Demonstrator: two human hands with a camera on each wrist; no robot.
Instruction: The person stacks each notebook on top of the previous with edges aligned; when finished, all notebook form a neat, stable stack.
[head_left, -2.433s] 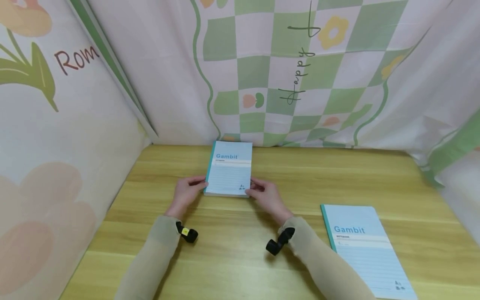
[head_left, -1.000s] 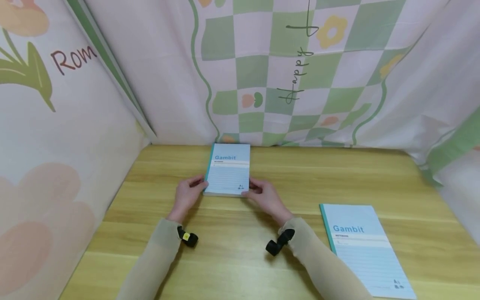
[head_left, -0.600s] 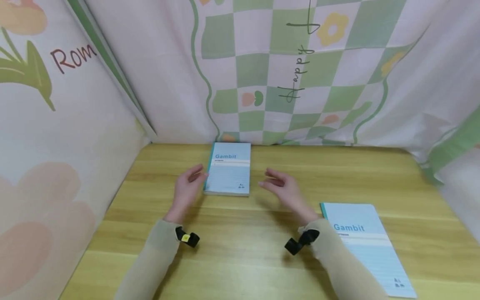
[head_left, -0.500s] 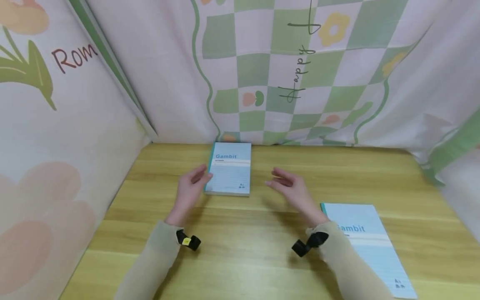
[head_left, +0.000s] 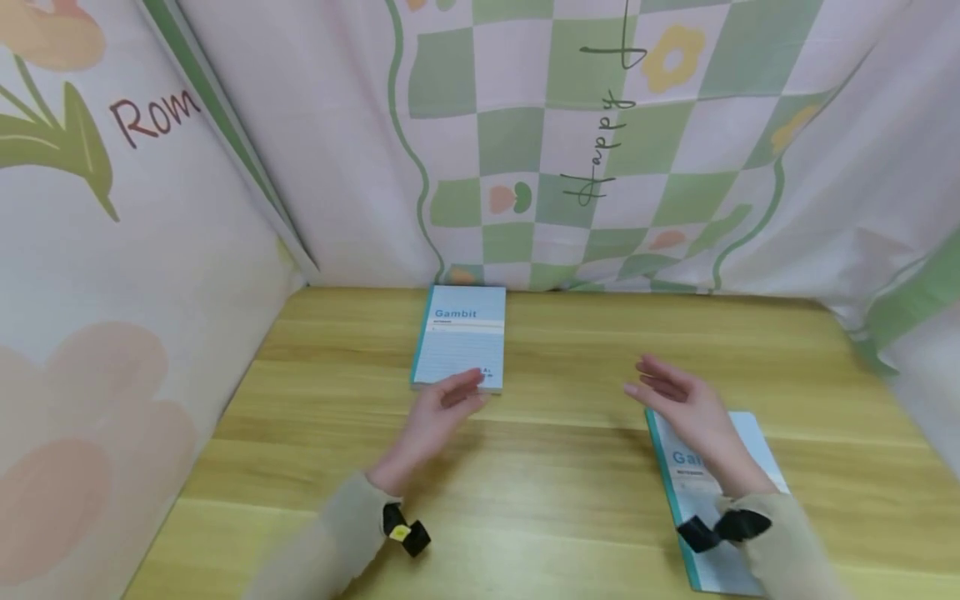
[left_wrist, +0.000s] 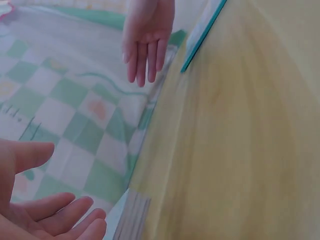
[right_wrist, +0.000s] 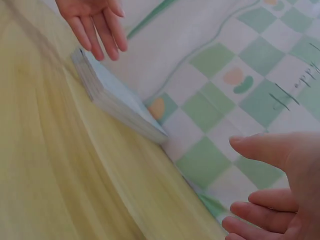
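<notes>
Light-blue "Gambit" notebooks with teal spines lie in two places. At the back left is a neat stack of notebooks (head_left: 461, 346); its layered edges show in the right wrist view as a thick block (right_wrist: 120, 107). My left hand (head_left: 435, 421) hovers at the stack's near edge, fingers extended, holding nothing. Another notebook (head_left: 675, 492) lies at the right front, partly covered by my right hand and sleeve. My right hand (head_left: 690, 412) is above its upper end, fingers loosely extended and thumb apart, gripping nothing.
The wooden table (head_left: 555, 483) meets a green-and-white checked curtain (head_left: 570, 167) at its back edge. A flower-printed white curtain (head_left: 97, 350) stands along the left side. A black wrist camera sits on each sleeve cuff.
Both hands have let go of the stack, which stays in place. My right hand has moved right, over the other notebook; my left hand has shifted right and nearer.
</notes>
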